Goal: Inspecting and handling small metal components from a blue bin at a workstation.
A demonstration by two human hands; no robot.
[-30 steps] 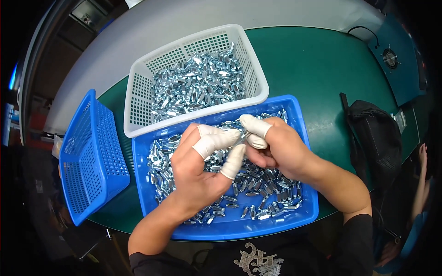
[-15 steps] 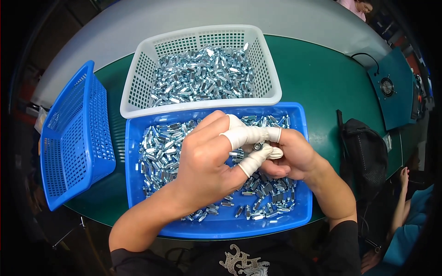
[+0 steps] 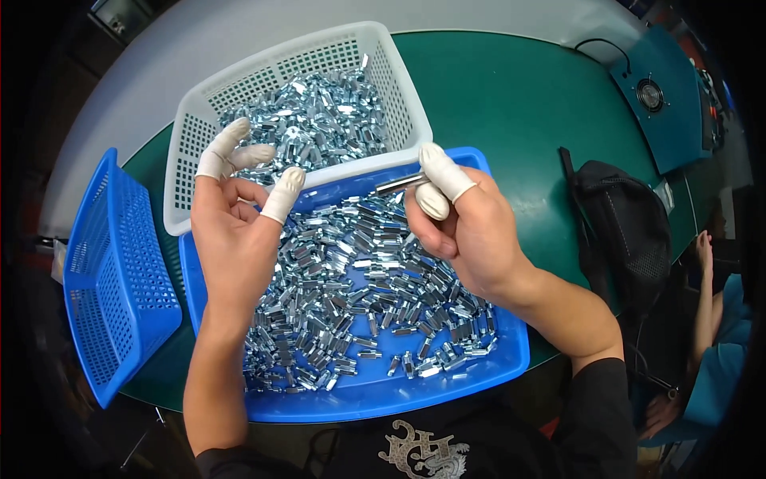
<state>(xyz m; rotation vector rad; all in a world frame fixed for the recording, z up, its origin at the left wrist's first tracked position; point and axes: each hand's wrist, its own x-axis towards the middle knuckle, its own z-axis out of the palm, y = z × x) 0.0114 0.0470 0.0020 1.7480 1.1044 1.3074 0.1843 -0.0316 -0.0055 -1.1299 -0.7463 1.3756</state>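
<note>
A: Where is the metal part relative to the grip?

B: The right hand point(image 3: 471, 231) pinches one small silver metal piece point(image 3: 401, 184) between its capped thumb and forefinger, above the centre of the frame, over the far edge of the blue tray point(image 3: 359, 395). The left hand point(image 3: 235, 231) is open and holds nothing; its capped fingertips point(image 3: 283, 195) spread over the near rim of the white basket point(image 3: 183, 172).

A: How many containers are there?

B: Three on the green worktop point(image 3: 511, 104). The blue tray in the lower centre is full of loose silver pieces, too many to count. The white basket in the upper centre holds the same pieces. The blue basket point(image 3: 112, 279) at the left looks without content.
</note>
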